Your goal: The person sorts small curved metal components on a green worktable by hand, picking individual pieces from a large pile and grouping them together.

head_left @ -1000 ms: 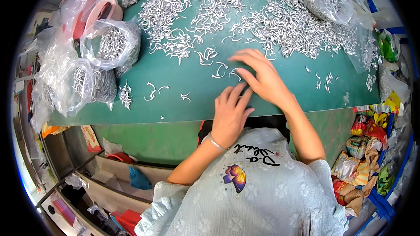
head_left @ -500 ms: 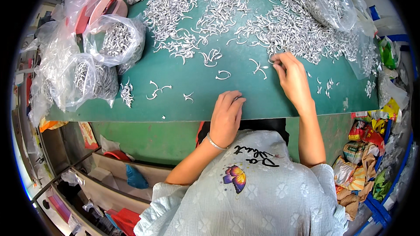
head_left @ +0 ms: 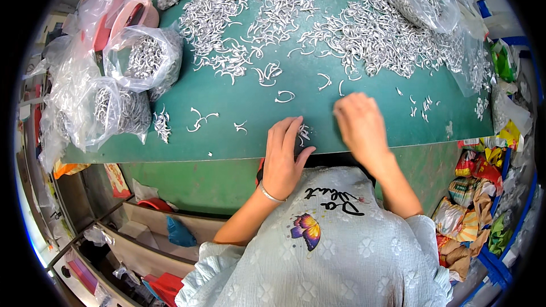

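Observation:
My left hand [head_left: 281,153] rests at the near edge of the table, its fingers stretched out and the thumb held apart. Between thumb and fingers lies a small dark block [head_left: 300,143] with small silver pieces [head_left: 304,132] on it. To the right, my right hand [head_left: 361,128] hovers over the table edge, blurred by motion; its fingers look curled, and what they hold, if anything, is hidden. Beyond it are single curved silver pieces [head_left: 325,82]. A ring-like curved piece [head_left: 285,96] lies ahead of my left hand.
Large heaps of curved silver pieces [head_left: 375,40] cover the far part of the green table [head_left: 227,142]. Clear bags of such pieces [head_left: 145,59] stand at the left, another bag [head_left: 424,0] at the far right. Small clusters [head_left: 161,125] lie near the front. Colourful packets [head_left: 469,193] fill the right side.
My right hand has moved left and nearer from the edge of the right heap. My left thumb has spread away from the fingers, uncovering the dark block and silver pieces.

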Motion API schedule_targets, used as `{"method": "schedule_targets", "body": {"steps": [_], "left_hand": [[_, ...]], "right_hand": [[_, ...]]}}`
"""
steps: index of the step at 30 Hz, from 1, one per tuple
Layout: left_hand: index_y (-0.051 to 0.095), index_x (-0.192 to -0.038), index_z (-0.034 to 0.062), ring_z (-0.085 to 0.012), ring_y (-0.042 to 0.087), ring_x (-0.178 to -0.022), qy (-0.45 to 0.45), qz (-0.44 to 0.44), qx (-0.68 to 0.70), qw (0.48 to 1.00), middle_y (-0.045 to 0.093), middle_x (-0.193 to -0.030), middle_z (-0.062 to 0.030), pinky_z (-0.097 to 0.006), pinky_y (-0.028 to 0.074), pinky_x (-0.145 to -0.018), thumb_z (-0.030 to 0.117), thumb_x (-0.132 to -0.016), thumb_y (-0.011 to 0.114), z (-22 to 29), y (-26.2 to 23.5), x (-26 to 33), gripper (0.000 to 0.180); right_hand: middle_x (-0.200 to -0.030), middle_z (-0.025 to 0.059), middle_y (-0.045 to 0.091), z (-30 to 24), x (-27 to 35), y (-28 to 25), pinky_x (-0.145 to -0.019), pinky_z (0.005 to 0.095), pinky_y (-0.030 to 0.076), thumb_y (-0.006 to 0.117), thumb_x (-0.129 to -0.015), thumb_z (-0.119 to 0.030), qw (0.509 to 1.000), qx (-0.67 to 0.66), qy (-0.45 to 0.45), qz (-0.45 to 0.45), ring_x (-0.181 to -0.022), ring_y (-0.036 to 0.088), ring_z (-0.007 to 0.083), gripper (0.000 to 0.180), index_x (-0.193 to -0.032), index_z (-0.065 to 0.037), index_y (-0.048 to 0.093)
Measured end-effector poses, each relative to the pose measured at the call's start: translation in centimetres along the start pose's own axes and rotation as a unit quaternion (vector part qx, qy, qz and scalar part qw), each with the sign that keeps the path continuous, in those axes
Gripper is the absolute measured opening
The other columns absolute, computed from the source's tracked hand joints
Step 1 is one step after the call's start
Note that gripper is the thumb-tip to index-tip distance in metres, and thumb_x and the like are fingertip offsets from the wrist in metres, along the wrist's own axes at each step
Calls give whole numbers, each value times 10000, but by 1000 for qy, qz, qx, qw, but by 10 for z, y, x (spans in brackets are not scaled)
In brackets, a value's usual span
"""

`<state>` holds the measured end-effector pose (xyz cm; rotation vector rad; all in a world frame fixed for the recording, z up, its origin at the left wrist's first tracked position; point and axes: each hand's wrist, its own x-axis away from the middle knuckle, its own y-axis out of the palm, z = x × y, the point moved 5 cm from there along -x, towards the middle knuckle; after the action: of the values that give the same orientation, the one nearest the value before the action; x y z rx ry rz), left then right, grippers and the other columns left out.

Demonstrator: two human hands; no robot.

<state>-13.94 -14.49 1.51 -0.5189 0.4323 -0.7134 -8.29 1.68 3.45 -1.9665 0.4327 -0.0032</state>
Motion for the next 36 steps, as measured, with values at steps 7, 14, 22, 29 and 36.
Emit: {"method": "schedule_targets", "body": {"steps": [7,14,22,29,36], "left_hand": [[514,-1329,46,-373,486,-1150,-10,-16,-4,1000,493,-1302,-173,-448,414,-977,25,-718,775,-3,-7,7,665],[555,-1287,101,-351,444,-1167,50,-41,-93,994,453,-1319,-122,-447,385,-920,85,-804,697,5,12,-1,504],[637,-1110,49,-272,537,-949,-38,46,-77,995,566,-1025,-102,-370,384,-827,34,-772,735,-16,-19,13,352],[624,-924,64,-274,532,-889,-22,46,-89,995,561,-943,-84,-361,375,-802,24,-778,733,-19,-13,6,187],[601,-914,64,-293,530,-887,7,108,-114,988,558,-949,-90,-387,378,-750,35,-813,693,-23,-41,-20,140]], "right_hand": [[-928,172,615,-14,-9,15,-769,444,482,619,-863,-29,943,-285,111,-133,-895,606,361,180,-1038,13,613],[-1227,94,555,-40,-85,49,-957,388,411,678,-805,-46,965,-191,-173,-46,-1122,516,276,290,-1093,-53,641],[-1243,75,557,-3,-62,21,-967,417,383,720,-759,-70,988,-62,-136,-26,-1188,491,280,270,-1021,-69,656],[-1198,93,563,-10,-25,11,-940,417,399,696,-781,-48,989,-87,-115,-11,-1161,514,302,251,-1024,-51,635],[-1111,104,593,-23,-1,16,-869,402,446,663,-792,5,979,-157,-122,-34,-1060,566,301,195,-983,-30,640]]}}
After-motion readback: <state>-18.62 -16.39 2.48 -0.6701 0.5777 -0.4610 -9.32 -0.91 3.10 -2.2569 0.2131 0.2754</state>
